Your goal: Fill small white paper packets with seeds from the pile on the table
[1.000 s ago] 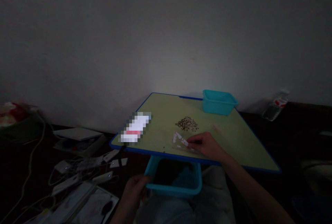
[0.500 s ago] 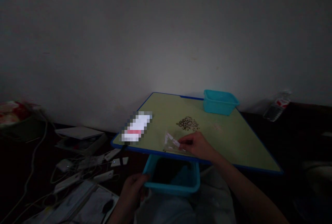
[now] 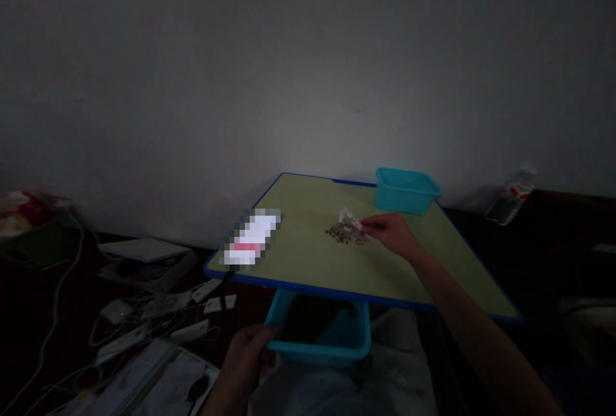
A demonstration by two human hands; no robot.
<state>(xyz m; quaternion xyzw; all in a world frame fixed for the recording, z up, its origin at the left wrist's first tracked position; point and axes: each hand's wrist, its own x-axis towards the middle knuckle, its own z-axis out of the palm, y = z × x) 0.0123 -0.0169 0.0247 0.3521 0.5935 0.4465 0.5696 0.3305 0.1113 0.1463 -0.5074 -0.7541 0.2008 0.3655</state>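
Observation:
My left hand (image 3: 248, 352) grips the left rim of a blue plastic basin (image 3: 320, 353) on my lap, just under the table's near edge. Dark contents show inside that basin, too dim to name. Out over the table, my right hand (image 3: 389, 232) pinches a small clear plastic bag (image 3: 349, 218) with white and pink markings. The bag is above or against a pile of small dark and pale grains, perhaps seeds (image 3: 337, 236), and partly covers it. Whether the bag touches the grains I cannot tell.
A second blue basin (image 3: 407, 192) stands at the table's back right. A blurred-out phone-like bright screen (image 3: 253, 239) lies on the left of the blue-edged table (image 3: 298, 194). Cables and power strips (image 3: 190, 331) clutter the floor at left; a plastic bottle (image 3: 511, 198) leans at right.
My right hand has carried the clear bag from the near edge of the table away from me and rightward, over the grain pile. My left hand stays on the basin's rim.

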